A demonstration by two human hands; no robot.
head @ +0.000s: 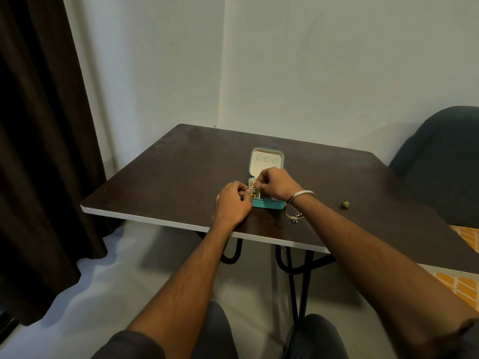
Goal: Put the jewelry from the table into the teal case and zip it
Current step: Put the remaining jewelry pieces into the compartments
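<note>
- Both hands work over the open teal case near the tabletop front edge: left hand and right hand each have the grip pinching small gold jewelry at the tray.
- Risk: a tiny, slippery piece may drop or snag the cream lining.
- A silvery bangle and a small dark ornament remain outside, hard and metallic.

Both arms extended forward, left hand and right hand close together, fingers curled in, fingertips nearly meeting; what they pinch is unclear.
</note>
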